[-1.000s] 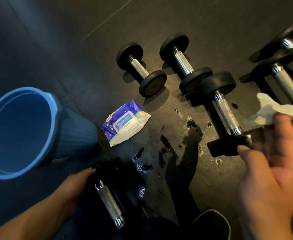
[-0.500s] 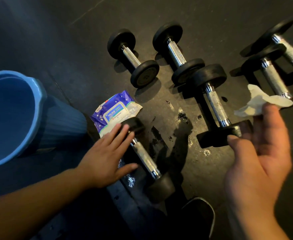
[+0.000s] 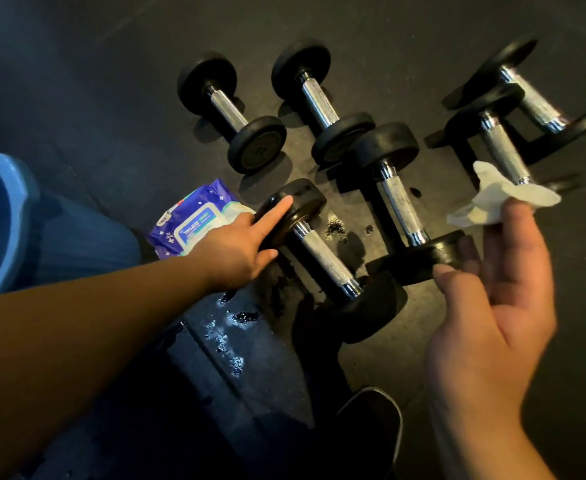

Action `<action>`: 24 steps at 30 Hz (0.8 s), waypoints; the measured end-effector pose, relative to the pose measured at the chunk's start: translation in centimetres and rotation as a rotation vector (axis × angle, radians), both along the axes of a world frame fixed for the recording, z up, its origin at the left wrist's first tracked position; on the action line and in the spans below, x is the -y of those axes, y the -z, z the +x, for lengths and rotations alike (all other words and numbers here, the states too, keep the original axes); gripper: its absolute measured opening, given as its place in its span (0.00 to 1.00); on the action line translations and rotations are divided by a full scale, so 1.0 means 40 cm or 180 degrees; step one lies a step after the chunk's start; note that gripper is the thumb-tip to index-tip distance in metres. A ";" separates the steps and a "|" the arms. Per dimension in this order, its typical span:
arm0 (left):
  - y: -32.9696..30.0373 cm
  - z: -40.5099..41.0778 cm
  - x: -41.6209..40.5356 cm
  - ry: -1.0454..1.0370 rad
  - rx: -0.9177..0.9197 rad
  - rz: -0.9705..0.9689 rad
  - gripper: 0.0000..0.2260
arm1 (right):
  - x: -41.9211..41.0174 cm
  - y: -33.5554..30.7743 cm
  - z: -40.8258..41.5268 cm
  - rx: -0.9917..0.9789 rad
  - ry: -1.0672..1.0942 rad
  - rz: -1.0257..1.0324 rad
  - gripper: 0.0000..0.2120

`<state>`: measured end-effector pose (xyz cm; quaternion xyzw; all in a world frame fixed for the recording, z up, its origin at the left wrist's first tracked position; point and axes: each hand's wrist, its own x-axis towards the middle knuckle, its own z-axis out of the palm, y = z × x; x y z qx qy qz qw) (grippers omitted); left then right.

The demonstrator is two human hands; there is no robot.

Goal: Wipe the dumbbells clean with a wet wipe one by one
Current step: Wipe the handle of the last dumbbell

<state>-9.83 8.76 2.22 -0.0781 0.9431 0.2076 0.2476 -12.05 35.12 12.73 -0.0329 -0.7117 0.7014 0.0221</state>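
Several black dumbbells with chrome handles lie on the dark floor. My left hand (image 3: 241, 242) rests with straight fingers on the far black head of the nearest dumbbell (image 3: 322, 258), which lies diagonally in front of me. My right hand (image 3: 496, 299) is raised at the right, palm toward me, and pinches a crumpled white wet wipe (image 3: 499, 199) at its fingertips. Just left of that hand lies a larger dumbbell (image 3: 400, 202). Two smaller dumbbells (image 3: 230, 110) (image 3: 321, 100) lie further back, and two more (image 3: 502, 147) (image 3: 534, 98) at the far right.
A purple pack of wet wipes (image 3: 191, 220) lies on the floor beside my left hand. A blue plastic bin (image 3: 4, 216) stands at the left edge. Wet patches (image 3: 232, 327) glisten on the floor below the nearest dumbbell. A dark shoe tip (image 3: 374, 420) shows at the bottom.
My left hand has pushed the nearest dumbbell forward and to the right, next to the larger one. My right hand keeps the wipe raised in much the same place.
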 end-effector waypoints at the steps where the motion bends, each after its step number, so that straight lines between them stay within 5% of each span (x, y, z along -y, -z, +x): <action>1: 0.004 -0.006 -0.012 -0.0067 -0.0229 -0.0032 0.36 | -0.002 -0.002 -0.001 -0.0015 0.0014 0.0003 0.36; 5: 0.007 -0.067 -0.038 -0.0125 -0.0707 -0.0125 0.29 | -0.013 -0.002 -0.001 0.0001 0.0136 -0.0023 0.36; 15: 0.012 -0.114 -0.028 0.0018 -0.0396 -0.0487 0.32 | -0.025 -0.008 -0.006 0.0045 0.0243 -0.0126 0.35; 24: -0.035 0.067 -0.071 -0.0680 -0.0480 -0.0915 0.31 | -0.050 -0.003 -0.006 0.0247 0.0303 -0.0035 0.35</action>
